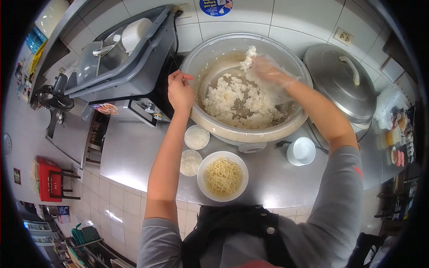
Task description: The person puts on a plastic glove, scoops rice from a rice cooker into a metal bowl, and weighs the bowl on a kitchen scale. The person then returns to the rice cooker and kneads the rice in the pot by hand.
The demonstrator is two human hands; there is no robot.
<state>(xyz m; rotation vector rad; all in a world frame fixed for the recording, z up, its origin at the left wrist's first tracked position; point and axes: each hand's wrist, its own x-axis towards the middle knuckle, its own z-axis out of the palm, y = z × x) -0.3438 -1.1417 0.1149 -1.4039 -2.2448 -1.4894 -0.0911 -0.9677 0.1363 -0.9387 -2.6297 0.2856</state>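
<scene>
A large rice cooker (210,129) stands against the tiled wall, its inner pot partly filled with white cooked rice (228,96). My right hand (270,71), in a clear plastic glove, is inside the pot and holds a clump of rice at its fingertips. Bare, my left hand (181,89) is at the cooker's left rim, fingers curled against it and one finger pointing inward. In front of the cooker sit two small bowls of rice, one nearer the pot (197,137) and one closer to me (191,163). Beside them is a white bowl of noodles (222,176).
Stacked white bowls (303,152) stand on the steel counter (129,147) at the right, by a black cord. A large metal lid (342,80) rests right of the cooker. At left, a grey bin of dishes (120,53) sits on a microwave-like appliance (143,110).
</scene>
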